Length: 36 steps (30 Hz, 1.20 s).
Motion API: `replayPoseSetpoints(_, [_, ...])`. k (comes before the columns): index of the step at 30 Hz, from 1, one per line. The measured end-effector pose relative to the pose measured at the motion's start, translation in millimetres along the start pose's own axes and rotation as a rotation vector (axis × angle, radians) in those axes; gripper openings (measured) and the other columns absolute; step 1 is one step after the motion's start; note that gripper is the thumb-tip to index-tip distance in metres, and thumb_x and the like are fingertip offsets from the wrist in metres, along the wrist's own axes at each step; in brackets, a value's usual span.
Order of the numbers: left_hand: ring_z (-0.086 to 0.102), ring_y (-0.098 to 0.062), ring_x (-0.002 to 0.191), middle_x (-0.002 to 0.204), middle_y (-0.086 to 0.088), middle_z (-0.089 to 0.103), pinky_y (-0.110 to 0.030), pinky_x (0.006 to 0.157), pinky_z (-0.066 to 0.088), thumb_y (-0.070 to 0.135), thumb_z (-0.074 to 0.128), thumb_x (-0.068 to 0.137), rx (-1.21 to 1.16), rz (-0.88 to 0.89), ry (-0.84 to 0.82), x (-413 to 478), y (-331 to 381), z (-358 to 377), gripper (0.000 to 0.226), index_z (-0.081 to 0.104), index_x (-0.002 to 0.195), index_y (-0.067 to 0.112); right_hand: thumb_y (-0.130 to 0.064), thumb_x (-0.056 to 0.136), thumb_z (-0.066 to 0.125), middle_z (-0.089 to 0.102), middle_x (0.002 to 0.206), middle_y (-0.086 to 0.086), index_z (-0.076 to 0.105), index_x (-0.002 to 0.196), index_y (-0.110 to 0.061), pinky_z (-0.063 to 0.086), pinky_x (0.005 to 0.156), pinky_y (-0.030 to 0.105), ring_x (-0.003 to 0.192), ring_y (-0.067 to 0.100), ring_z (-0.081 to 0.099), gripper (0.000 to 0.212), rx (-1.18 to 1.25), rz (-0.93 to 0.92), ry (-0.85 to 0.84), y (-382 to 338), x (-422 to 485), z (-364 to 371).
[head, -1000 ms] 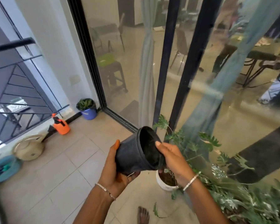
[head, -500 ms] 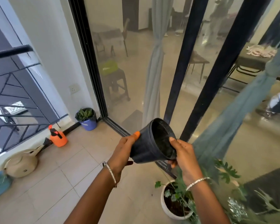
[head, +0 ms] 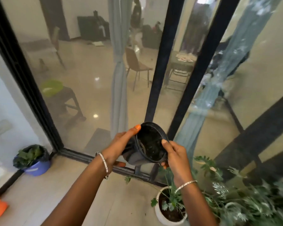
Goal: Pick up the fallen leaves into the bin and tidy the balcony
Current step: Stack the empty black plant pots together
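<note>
1. The left hand (head: 119, 147) wraps round the body of the empty black pot (head: 149, 142), with its thumb laid up against the rim. The right hand (head: 175, 154) pinches the rim on the opposite side, thumb on the inner lip. Both hands are clamped on the pot, which is in the air, tilted, with its mouth turned towards the person.
2. The step in hand looks like checking this pot and putting it away as part of tidying. The inside is dark and seems mostly bare. Whether crumbs of soil cling there cannot be told.
3. The wall looks thin and soft and creases under the left palm, so a light grip should do. A harder squeeze would likely buckle it.
4. Any loose bits are best tipped out only over the bin (head: 35, 168). It stands in the corner by the door track (head: 88, 158), well apart to the left, and its black liner holds green leaves (head: 27, 155).
5. One small fallen leaf (head: 127, 178) lies on the floor (head: 39, 193) just beside the track, between the bin and the white pot (head: 160, 214). It probably needs collecting too.
6. Lowering the black pot calls for care, because the white pot's thin stems rise just below the right wrist.
</note>
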<state>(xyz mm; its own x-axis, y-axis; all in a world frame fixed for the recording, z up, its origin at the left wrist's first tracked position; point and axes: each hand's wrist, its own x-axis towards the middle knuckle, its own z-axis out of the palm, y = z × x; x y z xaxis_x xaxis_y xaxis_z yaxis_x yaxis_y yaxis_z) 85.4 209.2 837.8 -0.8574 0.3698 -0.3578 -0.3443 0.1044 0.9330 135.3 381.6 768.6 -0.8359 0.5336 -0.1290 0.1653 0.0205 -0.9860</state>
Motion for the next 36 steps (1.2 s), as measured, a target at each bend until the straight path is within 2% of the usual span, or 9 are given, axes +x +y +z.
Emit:
replayPoseSetpoints(5, [0.061,-0.009,0.076,0.074,0.006,0.067,-0.027,0.067,0.056,0.051,0.057,0.089,0.02,-0.049,-0.165,20.6,7.5,-23.7,0.024,0.058,0.086,0.028,-0.028,0.096,0.061,0.049,0.063,0.017,0.059,0.078,0.004,0.037,0.036,0.024,0.039,0.02,0.046,0.036,0.057,0.006,0.212,-6.5,-19.8,19.2])
replayPoseSetpoints(7, [0.063,-0.014,0.085,0.078,0.006,0.07,-0.035,0.078,0.056,0.055,0.059,0.086,0.015,-0.064,-0.187,27.6,1.9,-27.8,0.028,0.063,0.088,0.028,-0.033,0.093,0.063,0.05,0.066,0.017,0.059,0.08,0.004,0.04,0.041,0.026,0.047,0.022,0.05,0.04,0.099,0.023,0.238,-8.3,-30.6,22.3])
replayPoseSetpoints(10, [0.065,-0.022,0.092,0.091,-0.003,0.07,-0.037,0.073,0.056,0.062,0.058,0.083,-0.014,-0.121,-0.225,39.9,-8.7,-33.6,0.04,0.066,0.101,0.028,-0.044,0.09,0.064,0.073,0.085,0.002,0.072,0.092,-0.013,0.053,0.063,0.036,0.08,0.022,0.067,0.033,0.164,0.11,0.241,-6.4,-41.1,31.1])
replayPoseSetpoints(12, [0.066,-0.023,0.091,0.094,-0.005,0.07,-0.035,0.068,0.056,0.063,0.057,0.083,-0.048,-0.153,-0.256,49.9,-13.9,-36.4,0.044,0.065,0.108,0.027,-0.057,0.083,0.063,0.073,0.109,-0.006,0.072,0.107,-0.031,0.054,0.081,0.042,0.106,0.02,0.063,0.037,0.221,0.182,0.209,-1.6,-41.9,37.2])
replayPoseSetpoints(14, [0.064,-0.023,0.097,0.1,-0.005,0.068,-0.039,0.077,0.057,0.063,0.056,0.082,-0.057,-0.183,-0.294,65.5,-19.8,-40.4,0.046,0.064,0.112,0.028,-0.069,0.077,0.06,0.068,0.122,-0.006,0.068,0.115,-0.04,0.052,0.092,0.05,0.117,0.023,0.058,0.049,0.307,0.272,0.153,5.2,-35.4,45.8])
replayPoseSetpoints(16, [0.063,-0.023,0.101,0.103,-0.003,0.068,-0.043,0.086,0.055,0.063,0.055,0.083,-0.069,-0.207,-0.316,76.0,-24.3,-42.7,0.042,0.065,0.108,0.031,-0.07,0.08,0.054,0.068,0.123,-0.001,0.067,0.118,-0.038,0.046,0.098,0.061,0.118,0.03,0.06,0.051,0.418,0.325,0.084,9.4,-30.2,51.3])
replayPoseSetpoints(22, [0.062,-0.03,0.109,0.117,-0.009,0.065,-0.047,0.089,0.055,0.062,0.053,0.085,-0.032,-0.31,-0.354,139.9,-38.0,-70.1,0.044,0.061,0.116,0.031,-0.071,0.079,0.056,0.066,0.127,0.011,0.062,0.128,-0.03,0.046,0.096,0.062,0.119,0.04,0.059,0.064,0.575,0.375,0.091,38.1,11.4,95.2])
replayPoseSetpoints(32, [0.058,-0.035,0.114,0.126,-0.014,0.057,-0.054,0.096,0.051,0.069,0.052,0.081,0.057,-0.468,-0.493,259.8,-25.3,-78.4,0.044,0.061,0.11,0.037,-0.076,0.065,0.062,0.067,0.122,0.01,0.069,0.117,-0.03,0.046,0.098,0.058,0.118,0.035,0.058,0.07,0.573,0.508,0.331,35.2,95.4,131.6])
replayPoseSetpoints(36, [0.059,-0.034,0.109,0.119,-0.009,0.06,-0.042,0.078,0.057,0.066,0.05,0.085,0.111,-0.575,-0.606,288.8,-30.8,-77.6,0.039,0.059,0.104,0.033,-0.078,0.064,0.062,0.067,0.121,0.009,0.067,0.119,-0.027,0.054,0.087,0.046,0.113,0.031,0.06,0.075,0.615,0.612,0.442,43.5,105.8,142.8])
